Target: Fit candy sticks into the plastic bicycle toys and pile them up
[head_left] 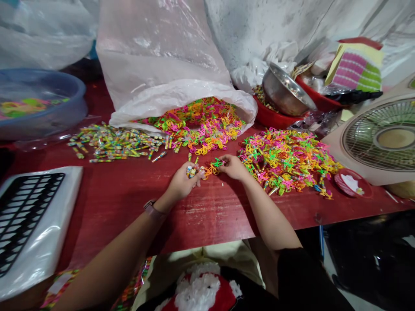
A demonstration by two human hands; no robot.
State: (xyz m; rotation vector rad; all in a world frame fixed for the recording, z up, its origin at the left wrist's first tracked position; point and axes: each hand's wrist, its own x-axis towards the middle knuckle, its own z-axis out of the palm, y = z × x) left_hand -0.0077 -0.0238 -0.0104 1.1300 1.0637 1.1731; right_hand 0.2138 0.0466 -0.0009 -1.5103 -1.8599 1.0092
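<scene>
My left hand is closed around several small printed tubes, whose patterned ends show between thumb and fingers. Just to its right, my right hand pinches a small green plastic piece. Orange plastic pieces lie between the two hands; whether the fingers touch them I cannot tell. Behind the left hand spreads a heap of printed tubes. A white sack lies open beyond, spilling bright plastic pieces. Beside my right forearm is a mixed pile of coloured pieces, some with tubes attached.
On the red table, a blue basin stands far left, and a black rack on plastic wrap lies nearer. At right are a metal bowl, a small red basket and a box fan.
</scene>
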